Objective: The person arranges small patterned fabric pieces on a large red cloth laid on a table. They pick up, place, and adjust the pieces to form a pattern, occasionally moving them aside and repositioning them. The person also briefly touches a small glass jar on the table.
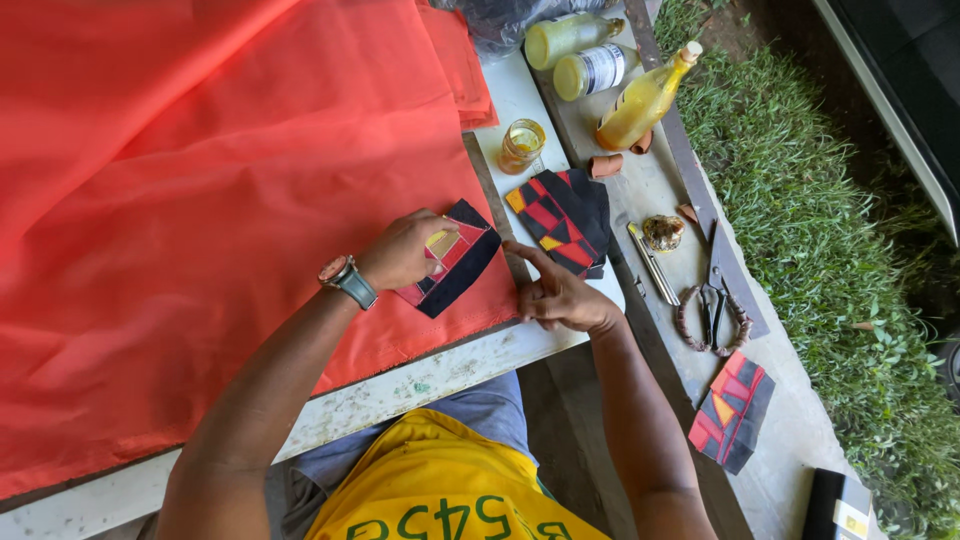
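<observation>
On red cloth (180, 200), left hand (400, 252) pressing patchwork piece (452, 262), long axis diagonal toward upper right, right hand (560, 297) open beside.

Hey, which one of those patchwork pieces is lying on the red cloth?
The patchwork piece under the left hand: dark-edged patch on the red cloth. The others lie on bare surfaces.

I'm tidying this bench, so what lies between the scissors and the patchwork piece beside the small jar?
In the head view, a metal blade tool and a small brownish lump lie between the scissors and that patchwork piece.
</observation>
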